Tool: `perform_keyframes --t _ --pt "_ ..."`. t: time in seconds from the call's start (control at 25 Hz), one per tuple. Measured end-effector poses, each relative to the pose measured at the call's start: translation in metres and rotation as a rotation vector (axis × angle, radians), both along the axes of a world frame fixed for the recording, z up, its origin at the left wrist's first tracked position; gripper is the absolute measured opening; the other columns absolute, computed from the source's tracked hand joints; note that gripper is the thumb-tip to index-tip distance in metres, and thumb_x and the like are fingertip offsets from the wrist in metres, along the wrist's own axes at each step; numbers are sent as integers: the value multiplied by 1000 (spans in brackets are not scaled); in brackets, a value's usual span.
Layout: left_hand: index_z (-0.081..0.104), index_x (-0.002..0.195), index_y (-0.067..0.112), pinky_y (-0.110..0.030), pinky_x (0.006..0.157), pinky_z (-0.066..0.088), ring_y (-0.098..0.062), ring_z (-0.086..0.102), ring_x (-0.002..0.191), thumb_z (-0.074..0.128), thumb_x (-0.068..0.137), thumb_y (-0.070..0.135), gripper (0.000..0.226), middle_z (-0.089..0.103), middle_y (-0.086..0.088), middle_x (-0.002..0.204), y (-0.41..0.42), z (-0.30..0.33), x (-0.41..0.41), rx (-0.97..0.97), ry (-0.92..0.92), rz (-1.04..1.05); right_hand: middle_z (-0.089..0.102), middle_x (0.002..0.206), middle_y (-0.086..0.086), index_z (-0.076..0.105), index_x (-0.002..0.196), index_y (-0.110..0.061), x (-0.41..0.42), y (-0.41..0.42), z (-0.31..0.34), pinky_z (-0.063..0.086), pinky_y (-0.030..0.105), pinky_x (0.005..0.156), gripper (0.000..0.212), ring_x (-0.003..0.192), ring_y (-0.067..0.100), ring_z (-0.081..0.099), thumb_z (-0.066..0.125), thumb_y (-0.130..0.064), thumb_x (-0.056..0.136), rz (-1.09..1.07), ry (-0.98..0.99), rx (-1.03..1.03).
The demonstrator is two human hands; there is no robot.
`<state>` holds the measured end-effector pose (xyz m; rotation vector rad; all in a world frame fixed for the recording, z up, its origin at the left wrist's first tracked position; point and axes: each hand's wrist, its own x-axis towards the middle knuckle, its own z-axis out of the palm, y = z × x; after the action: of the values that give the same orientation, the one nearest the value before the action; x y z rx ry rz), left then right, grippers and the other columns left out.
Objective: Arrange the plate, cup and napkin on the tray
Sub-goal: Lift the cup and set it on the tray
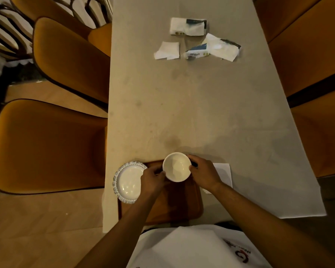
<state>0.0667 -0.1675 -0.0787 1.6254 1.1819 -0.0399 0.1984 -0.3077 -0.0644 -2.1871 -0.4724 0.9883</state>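
Hands cradle the white cup [176, 166] over the wooden tray [182, 206], left hand [153, 177] and right hand [204, 174] each curled closed on its rim for steadiness, while plate [128, 181] overlaps the tray's left edge and napkin [223, 174] waits on the counter [201, 103].

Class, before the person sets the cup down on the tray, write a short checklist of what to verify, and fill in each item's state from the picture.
1. Both hands grip the cup: left hand and right hand on opposite sides: ok.
2. Cup is over the tray: ok.
3. Cup is already resting on the tray: cannot tell.
4. Plate sits fully on the tray: not ok, it overhangs the left edge.
5. Napkin is on the tray: not ok, it lies on the table to the right.
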Motion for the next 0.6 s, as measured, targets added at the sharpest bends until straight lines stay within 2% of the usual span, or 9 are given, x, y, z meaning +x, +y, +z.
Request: perform_keyframes --t 0.2,0.6 --pt "73 113 26 -47 83 61 -18 70 97 69 85 18 30 76 5 108 0 -4 -2 0 24 -8 61 135 -3 54 136 -31 1 0 -1 51 44 103 45 121 20 57 59 -13 95 -6 11 1" --pt "73 112 28 -48 80 62 -21 70 99 69 81 22 32 76 4 109 4 -3 -2 0 36 -35 60 137 0 53 137 -28 0 1 1 50 45 103 46 123 23 55 58 -10 95 -27 33 1"
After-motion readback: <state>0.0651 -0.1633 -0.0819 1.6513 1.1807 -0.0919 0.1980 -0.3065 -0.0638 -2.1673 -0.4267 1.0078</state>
